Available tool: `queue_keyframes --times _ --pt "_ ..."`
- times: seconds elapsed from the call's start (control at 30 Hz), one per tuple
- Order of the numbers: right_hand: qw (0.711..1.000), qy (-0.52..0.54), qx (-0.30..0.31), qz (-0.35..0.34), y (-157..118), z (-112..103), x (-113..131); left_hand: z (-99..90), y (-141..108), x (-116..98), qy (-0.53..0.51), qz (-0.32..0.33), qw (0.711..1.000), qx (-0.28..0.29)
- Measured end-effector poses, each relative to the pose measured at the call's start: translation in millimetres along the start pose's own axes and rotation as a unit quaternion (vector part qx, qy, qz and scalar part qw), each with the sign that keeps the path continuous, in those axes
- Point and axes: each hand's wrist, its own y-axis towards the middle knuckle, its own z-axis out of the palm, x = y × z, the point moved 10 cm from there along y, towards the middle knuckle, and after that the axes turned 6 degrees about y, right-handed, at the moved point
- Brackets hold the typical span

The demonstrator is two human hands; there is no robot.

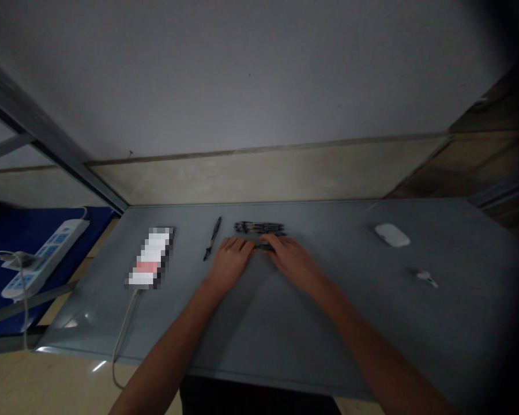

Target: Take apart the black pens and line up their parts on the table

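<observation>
Near the table's far edge (pixel 251 204), hands (pixel 229 264) touch black pens (pixel 259 228).

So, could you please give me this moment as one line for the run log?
left hand: beside dark pen | right hand: beside same pen | nearby: pen row; white mouse

Pixelated corded device (pixel 150 257), its face unreadable; small dark object (pixel 263 246), partly hidden
</observation>
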Motion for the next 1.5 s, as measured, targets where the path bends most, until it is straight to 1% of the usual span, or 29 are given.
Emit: queue_keyframes --times 0.17,0.37,0.53,0.67,0.8,0.9,1.0,1.1,1.2,1.3,1.4,1.5 --pt "0.999 -0.018 0.032 -0.024 0 10 4 -0.3 0 -6 0.023 0.025 0.999 0.014" --pt "0.997 -0.042 0.053 -0.021 -1 9 5 0.4 1 -6 0.013 0.033 0.999 0.032" --pt "0.998 -0.049 0.037 -0.031 -1 3 10 1.7 2 -5 0.003 0.023 0.999 0.041" --pt "0.996 -0.078 0.03 -0.043 -2 0 15 1.4 3 -6 -0.013 0.016 0.998 0.053" --pt "0.989 -0.135 0.029 -0.057 -3 -3 21 3.3 3 -2 -0.072 -0.004 0.996 0.061" --pt "0.988 -0.141 0.015 -0.057 -3 -8 25 5.3 3 1 -0.1 -0.017 0.993 0.058" --pt "0.995 -0.099 -0.007 -0.034 -1 -13 21 3.2 2 2 -0.067 -0.019 0.997 0.043" --pt "0.999 -0.014 -0.025 0.028 0 -17 6 0.5 2 1 -0.038 -0.015 0.999 0.032" --pt "0.992 0.093 -0.007 0.084 1 -12 -9 0.1 1 -1 -0.032 -0.01 0.999 0.032" --pt "0.984 0.157 -0.003 0.089 2 -13 -12 2.4 1 -3 -0.034 -0.009 0.999 0.037" --pt "0.981 0.174 -0.01 0.089 3 -16 -10 5.3 1 -3 -0.03 -0.012 0.999 0.035" --pt "0.975 0.207 -0.024 0.075 3 -18 -8 9.1 1 -1 -0.028 -0.017 0.999 0.042"
